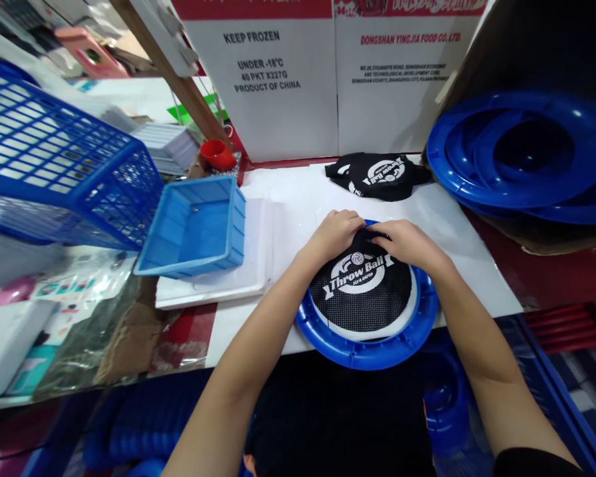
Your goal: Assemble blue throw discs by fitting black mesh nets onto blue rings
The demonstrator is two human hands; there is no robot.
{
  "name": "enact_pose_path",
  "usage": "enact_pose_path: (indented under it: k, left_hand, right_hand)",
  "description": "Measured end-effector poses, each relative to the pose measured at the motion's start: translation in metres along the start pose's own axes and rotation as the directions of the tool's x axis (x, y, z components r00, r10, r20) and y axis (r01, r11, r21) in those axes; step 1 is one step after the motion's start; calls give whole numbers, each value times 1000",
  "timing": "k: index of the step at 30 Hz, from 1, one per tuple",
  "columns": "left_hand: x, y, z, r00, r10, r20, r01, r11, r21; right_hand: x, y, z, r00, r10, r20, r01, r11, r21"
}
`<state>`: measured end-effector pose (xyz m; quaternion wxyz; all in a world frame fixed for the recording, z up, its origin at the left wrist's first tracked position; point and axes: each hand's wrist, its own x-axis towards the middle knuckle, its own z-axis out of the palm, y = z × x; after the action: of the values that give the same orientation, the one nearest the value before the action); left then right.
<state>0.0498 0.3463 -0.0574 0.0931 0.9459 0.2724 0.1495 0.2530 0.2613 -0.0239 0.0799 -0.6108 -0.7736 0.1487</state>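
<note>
A blue plastic ring [355,353] lies at the table's front edge, close to my body. Inside it sits a black mesh net [360,308] printed with "Throw Ball" in white. At the ring's far side, my left hand [340,232] pinches the net's upper edge with bent fingers. My right hand [404,242] grips the same edge just to the right, its thumb and fingers closed on the black fabric. Between the hands the fabric is bunched up against the rim. More black printed nets [380,176] lie in a small pile beyond the ring.
A box at the right holds stacked blue rings [516,192]. A light-blue bin [193,232] rests on white foam at the left, beside a large blue basket [114,172]. A printed white carton [298,119] stands behind. A red cup [217,155] is near the wooden post.
</note>
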Motion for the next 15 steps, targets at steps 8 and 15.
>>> enact_pose_path:
  k: [8,15]
  left_hand:
    - [-2,-3,5,997,-36,-62,29,994,-102]
    - [0,2,1,998,-65,-10,65,997,-47]
  right_hand:
    - [2,7,4,999,-16,-31,19,995,101]
    - [0,-1,1,1000,12,3,-12,1000,-27]
